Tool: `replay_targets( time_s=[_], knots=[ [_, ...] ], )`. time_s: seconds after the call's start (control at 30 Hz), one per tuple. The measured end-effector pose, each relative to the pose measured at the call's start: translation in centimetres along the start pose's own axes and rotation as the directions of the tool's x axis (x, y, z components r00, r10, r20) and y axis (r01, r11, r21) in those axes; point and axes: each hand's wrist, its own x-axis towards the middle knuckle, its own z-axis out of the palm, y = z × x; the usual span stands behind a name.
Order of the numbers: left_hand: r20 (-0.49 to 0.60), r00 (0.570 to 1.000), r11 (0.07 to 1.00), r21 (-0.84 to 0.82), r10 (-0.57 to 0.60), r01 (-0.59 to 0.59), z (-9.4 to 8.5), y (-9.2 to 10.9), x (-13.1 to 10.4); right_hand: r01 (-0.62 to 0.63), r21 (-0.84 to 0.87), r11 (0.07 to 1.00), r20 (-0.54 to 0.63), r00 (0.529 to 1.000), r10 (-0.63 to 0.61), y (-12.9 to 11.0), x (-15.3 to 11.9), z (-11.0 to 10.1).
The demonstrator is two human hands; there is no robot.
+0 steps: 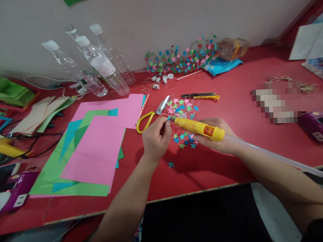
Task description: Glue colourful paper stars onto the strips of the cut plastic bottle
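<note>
My right hand (217,125) is closed round a yellow hot glue gun (198,128), with a long clear glue stick (278,157) jutting from its rear over my forearm. The gun's nozzle points left, close to my left hand (157,135). That hand pinches a small teal paper star (169,117) by the nozzle tip; whether they touch I cannot tell. Colourful paper stars (182,136) lie scattered under and around the gun. One dark teal star (170,164) lies apart, nearer the front edge. Yellow-handled scissors (152,116) rest just beyond my left hand.
Pink, green and blue paper sheets (90,152) cover the left side. Several plastic bottles (102,66) stand behind them. A star-covered clear bottle (180,59) lies by the wall. A box cutter (200,95) lies beyond the stars. Purple power strips (318,126) sit at both sides.
</note>
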Motion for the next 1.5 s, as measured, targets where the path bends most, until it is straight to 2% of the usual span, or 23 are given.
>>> replay_targets(
  time_s=[0.13, 0.23, 0.33, 0.4, 0.47, 0.57, 0.7, 0.8, 0.9, 1.0, 1.07, 1.1, 1.17, 1.2, 1.27, 1.33, 1.4, 1.5],
  knots=[
    [0.005, 0.984, 0.971, 0.161, 0.179, -0.177, -0.4, -0.2, 0.2, 0.059, -0.005, 0.998, -0.002, 0.998, -0.059, 0.2, 0.0, -0.1],
    [0.013, 0.983, 0.978, 0.101, 0.184, -0.185, -0.6, 0.1, 0.2, 0.133, -0.023, 0.991, -0.059, 0.989, -0.134, 0.3, 0.1, -0.2],
    [0.037, 0.999, 0.990, -0.139, -0.020, 0.025, -0.5, 0.4, 0.0, 0.188, -0.062, 0.980, -0.202, 0.959, -0.197, 0.6, 0.4, -0.7],
    [0.087, 0.981, 0.930, -0.312, -0.176, 0.194, -0.2, 0.5, 0.0, 0.168, -0.127, 0.978, -0.269, 0.943, -0.197, 1.0, 0.6, -1.3],
    [0.134, 0.955, 0.857, -0.421, -0.266, 0.298, -0.1, 0.6, 0.0, 0.102, -0.205, 0.973, -0.289, 0.944, -0.160, 1.6, 0.8, -2.3],
    [0.175, 0.928, 0.796, -0.478, -0.328, 0.371, 0.0, 0.8, 0.1, 0.019, -0.320, 0.947, -0.211, 0.973, -0.091, 3.0, 0.8, -4.3],
    [0.202, 0.911, 0.764, -0.496, -0.361, 0.413, -0.1, 1.1, 0.3, -0.063, -0.472, 0.880, -0.086, 0.996, 0.025, 5.8, 0.4, -6.7],
    [0.242, 0.889, 0.722, -0.519, -0.388, 0.457, -0.2, 1.4, 0.4, -0.098, -0.595, 0.797, 0.012, 0.991, 0.131, 8.1, 0.1, -6.8],
    [0.332, 0.857, 0.661, -0.545, -0.394, 0.515, -0.3, 1.6, 0.3, -0.037, -0.622, 0.782, 0.150, 0.975, 0.166, 9.6, 0.1, -5.7],
    [0.442, 0.811, 0.596, -0.553, -0.383, 0.582, -0.3, 1.8, 0.2, -0.005, -0.636, 0.772, 0.175, 0.973, 0.150, 9.3, 0.0, -4.7],
    [0.506, 0.774, 0.554, -0.546, -0.381, 0.629, -0.3, 1.8, 0.2, -0.003, -0.668, 0.744, 0.159, 0.976, 0.147, 8.0, 0.0, -4.5],
    [0.534, 0.756, 0.535, -0.540, -0.378, 0.649, -0.2, 1.8, 0.2, -0.008, -0.715, 0.700, 0.131, 0.981, 0.145, 7.1, 0.0, -4.4],
    [0.581, 0.726, 0.512, -0.525, -0.369, 0.680, -0.1, 1.8, 0.1, -0.020, -0.758, 0.652, 0.056, 0.994, 0.095, 4.9, 0.1, -4.2],
    [0.599, 0.713, 0.505, -0.516, -0.365, 0.692, -0.1, 1.8, 0.1, -0.014, -0.746, 0.666, 0.018, 0.999, 0.041, 3.9, 0.3, -4.0],
    [0.626, 0.689, 0.491, -0.499, -0.364, 0.713, 0.0, 1.8, 0.1, 0.042, -0.641, 0.766, -0.052, 0.994, -0.098, 1.9, 0.6, -3.1],
    [0.648, 0.666, 0.469, -0.488, -0.370, 0.736, 0.0, 1.8, 0.1, 0.232, -0.482, 0.845, -0.036, 0.958, -0.284, 0.6, 0.8, -1.9],
    [0.666, 0.644, 0.443, -0.481, -0.376, 0.756, 0.1, 1.9, 0.1, 0.392, -0.423, 0.817, -0.027, 0.896, -0.444, 0.0, 0.9, -0.6],
    [0.701, 0.608, 0.410, -0.463, -0.373, 0.786, 0.1, 2.0, 0.1, 0.440, -0.444, 0.780, -0.058, 0.855, -0.515, 0.2, 0.7, 0.6]
  ],
)
